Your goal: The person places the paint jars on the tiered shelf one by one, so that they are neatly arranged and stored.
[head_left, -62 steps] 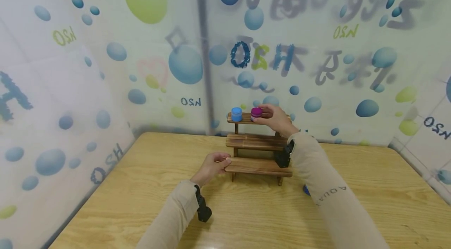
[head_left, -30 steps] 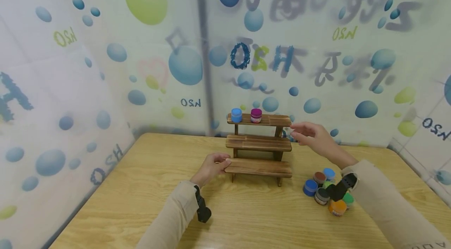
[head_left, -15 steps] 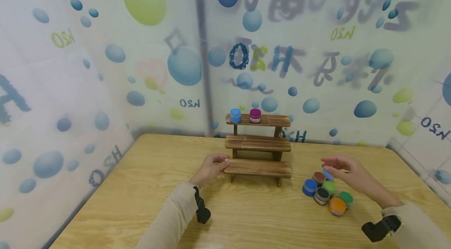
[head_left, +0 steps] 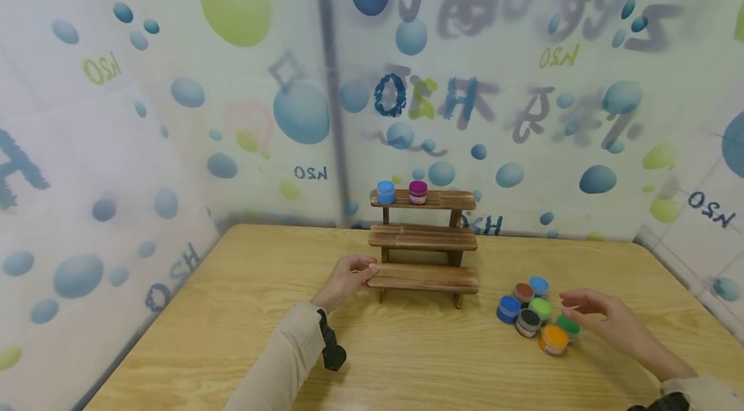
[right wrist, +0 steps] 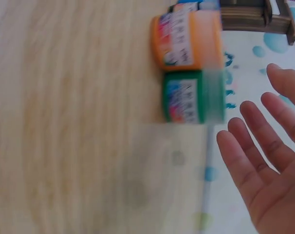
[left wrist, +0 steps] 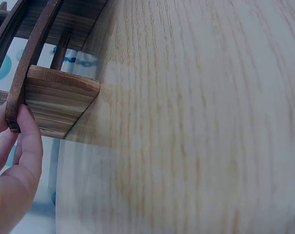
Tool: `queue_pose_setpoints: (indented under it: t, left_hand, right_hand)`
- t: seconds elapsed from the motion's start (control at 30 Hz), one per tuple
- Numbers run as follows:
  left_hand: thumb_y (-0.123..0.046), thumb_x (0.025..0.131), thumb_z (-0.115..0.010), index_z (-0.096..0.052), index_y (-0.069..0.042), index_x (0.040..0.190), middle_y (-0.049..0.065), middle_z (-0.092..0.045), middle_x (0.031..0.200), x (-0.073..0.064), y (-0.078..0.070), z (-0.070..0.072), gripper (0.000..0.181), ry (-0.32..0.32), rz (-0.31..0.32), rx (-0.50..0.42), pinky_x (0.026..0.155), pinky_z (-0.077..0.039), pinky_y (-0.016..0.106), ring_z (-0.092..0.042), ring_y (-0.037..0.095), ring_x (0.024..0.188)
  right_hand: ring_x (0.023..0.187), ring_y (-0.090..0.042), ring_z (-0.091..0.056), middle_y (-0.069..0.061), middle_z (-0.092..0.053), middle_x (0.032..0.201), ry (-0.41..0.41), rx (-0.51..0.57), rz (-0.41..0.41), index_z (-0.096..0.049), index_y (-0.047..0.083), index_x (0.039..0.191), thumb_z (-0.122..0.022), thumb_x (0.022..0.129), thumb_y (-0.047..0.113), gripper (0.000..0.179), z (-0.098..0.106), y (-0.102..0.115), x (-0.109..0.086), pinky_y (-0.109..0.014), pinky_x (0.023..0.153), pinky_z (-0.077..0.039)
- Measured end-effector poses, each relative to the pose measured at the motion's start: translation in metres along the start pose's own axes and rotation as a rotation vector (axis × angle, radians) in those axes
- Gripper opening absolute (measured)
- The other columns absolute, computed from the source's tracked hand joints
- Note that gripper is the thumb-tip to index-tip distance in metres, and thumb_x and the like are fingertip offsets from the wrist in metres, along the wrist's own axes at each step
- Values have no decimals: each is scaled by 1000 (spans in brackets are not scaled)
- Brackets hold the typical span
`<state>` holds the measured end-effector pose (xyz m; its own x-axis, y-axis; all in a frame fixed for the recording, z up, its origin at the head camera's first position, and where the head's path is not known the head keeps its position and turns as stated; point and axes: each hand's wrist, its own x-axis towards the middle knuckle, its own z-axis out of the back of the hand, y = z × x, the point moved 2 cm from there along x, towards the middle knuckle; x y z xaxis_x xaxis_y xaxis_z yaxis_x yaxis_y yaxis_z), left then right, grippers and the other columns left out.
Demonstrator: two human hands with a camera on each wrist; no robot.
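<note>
My left hand [head_left: 347,280] pinches the left end of the lowest step of a three-tier wooden display stand [head_left: 423,277]; the left wrist view shows thumb and fingers [left wrist: 30,141] on either side of the board. On the top step sit a light blue paint jar [head_left: 386,192] and a magenta paint jar [head_left: 418,192]. My right hand [head_left: 610,320], fingers spread and holding nothing, hovers beside the green jar [head_left: 569,327]. In the right wrist view the green jar [right wrist: 186,97] and the orange jar [right wrist: 186,39] lie just off the fingertips.
Right of the stand several jars cluster on the wooden table [head_left: 232,346]: dark blue [head_left: 508,309], brown [head_left: 523,295], black [head_left: 527,322], light green [head_left: 540,309], another light blue [head_left: 538,286] and orange [head_left: 553,339]. A patterned curtain wall [head_left: 261,107] rises behind the table.
My right hand let go of the magenta jar on the top step, then moved right and down to the jar cluster. My left hand has kept its grip on the stand.
</note>
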<state>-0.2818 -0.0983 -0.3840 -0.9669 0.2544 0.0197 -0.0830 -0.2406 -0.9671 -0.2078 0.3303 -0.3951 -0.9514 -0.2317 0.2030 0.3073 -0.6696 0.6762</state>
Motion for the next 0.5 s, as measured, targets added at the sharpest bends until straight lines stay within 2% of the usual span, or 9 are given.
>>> queue_pose_setpoints:
  t: [0.23, 0.37, 0.5]
  left_hand:
    - [-8, 89, -54, -54, 7, 113, 12, -55, 88, 11, 20, 3, 29, 0, -15, -14, 67, -50, 35, -51, 13, 73]
    - [-12, 89, -55, -54, 5, 114, 11, -55, 89, 15, 27, 3, 30, -2, -11, -3, 66, -50, 33, -52, 13, 75]
    - [-14, 88, -56, -55, 3, 114, 11, -55, 92, 17, 28, 2, 31, -4, 2, 0, 69, -50, 33, -53, 14, 77]
  right_hand:
    - [80, 6, -52, 22, -56, 98, 54, 86, -7, -49, -16, 111, -58, 86, 9, 36, -6, -12, -6, -21, 63, -48]
    - [83, 6, -50, 21, -54, 100, 69, 106, 25, -49, -17, 110, -58, 85, 5, 34, -9, -14, -10, -20, 66, -47]
    - [84, 6, -50, 22, -53, 101, 72, 130, 19, -49, -16, 111, -57, 86, 6, 35, -11, -15, -13, -21, 65, -48]
